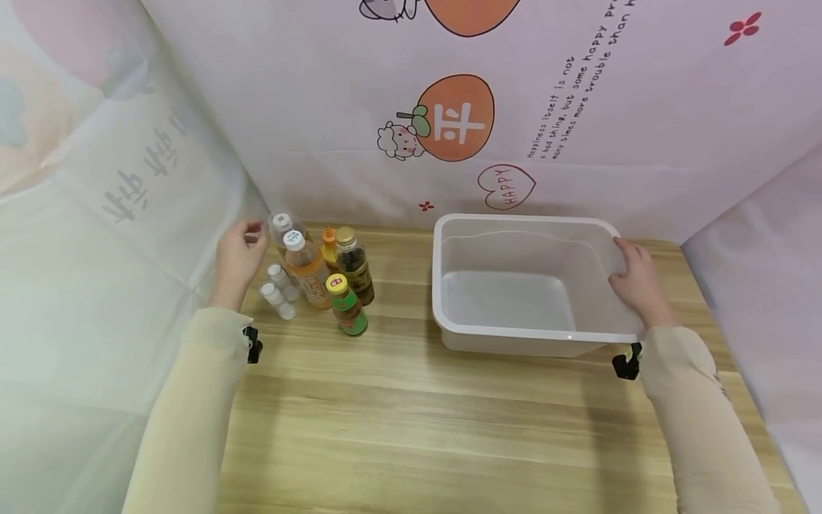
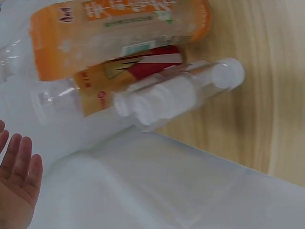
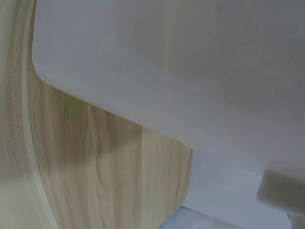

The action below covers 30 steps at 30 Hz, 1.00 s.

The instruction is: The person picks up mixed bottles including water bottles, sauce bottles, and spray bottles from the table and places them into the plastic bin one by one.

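Note:
My left hand (image 1: 240, 257) hovers just left of a clear bottle with a white cap (image 1: 281, 223), fingers loosely bent and holding nothing. In the left wrist view the hand (image 2: 20, 181) shows extended fingers, apart from the bottles. Close by stand an orange drink bottle (image 1: 311, 275) and two small white-capped bottles (image 1: 277, 298). On the other side, my right hand (image 1: 641, 285) grips the right rim of a white plastic tub (image 1: 514, 330), thumb on the inner side. The tub's pale wall (image 3: 157, 62) fills much of the right wrist view.
Beside the drink bottle are an orange-tipped squeeze bottle (image 1: 329, 248), a gold-capped dark bottle (image 1: 355, 268) and a yellow-capped bottle with a green label (image 1: 347, 308). The wooden table (image 1: 411, 428) meets printed cloth walls (image 1: 321, 107) at the back and sides.

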Each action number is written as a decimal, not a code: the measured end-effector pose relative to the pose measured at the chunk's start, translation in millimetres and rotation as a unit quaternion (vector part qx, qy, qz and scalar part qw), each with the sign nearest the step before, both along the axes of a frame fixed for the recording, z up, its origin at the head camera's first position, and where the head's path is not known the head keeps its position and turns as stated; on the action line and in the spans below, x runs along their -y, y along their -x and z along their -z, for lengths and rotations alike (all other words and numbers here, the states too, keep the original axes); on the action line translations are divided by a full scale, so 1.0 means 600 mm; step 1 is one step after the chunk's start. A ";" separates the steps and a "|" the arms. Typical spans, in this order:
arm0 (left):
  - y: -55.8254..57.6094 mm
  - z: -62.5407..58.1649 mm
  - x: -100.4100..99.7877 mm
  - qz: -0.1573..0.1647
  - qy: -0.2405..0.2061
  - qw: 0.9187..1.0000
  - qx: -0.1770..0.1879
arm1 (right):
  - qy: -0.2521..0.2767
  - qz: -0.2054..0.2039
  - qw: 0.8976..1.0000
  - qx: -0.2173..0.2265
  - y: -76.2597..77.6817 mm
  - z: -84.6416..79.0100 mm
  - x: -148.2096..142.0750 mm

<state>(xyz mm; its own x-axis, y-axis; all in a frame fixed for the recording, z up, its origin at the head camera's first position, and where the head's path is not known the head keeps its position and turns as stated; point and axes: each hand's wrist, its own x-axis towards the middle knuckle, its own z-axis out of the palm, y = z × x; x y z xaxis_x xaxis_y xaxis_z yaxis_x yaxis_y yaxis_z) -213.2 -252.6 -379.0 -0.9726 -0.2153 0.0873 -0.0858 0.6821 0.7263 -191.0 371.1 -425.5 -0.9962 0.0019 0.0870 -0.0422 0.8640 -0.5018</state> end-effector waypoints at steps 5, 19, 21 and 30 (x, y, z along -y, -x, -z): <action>-0.020 0.035 0.016 -0.004 -0.018 1.000 0.005 | 0.003 0.003 1.000 -0.003 0.000 0.002 0.002; -0.072 0.105 0.048 0.045 0.001 0.997 0.059 | 0.007 0.008 1.000 0.010 0.003 0.002 0.001; -0.075 0.110 0.050 0.059 0.010 0.996 0.070 | 0.006 0.008 1.000 0.016 0.003 0.003 0.000; -0.082 0.124 0.053 0.077 0.024 0.993 0.082 | 0.010 0.006 1.000 0.010 0.000 0.000 0.004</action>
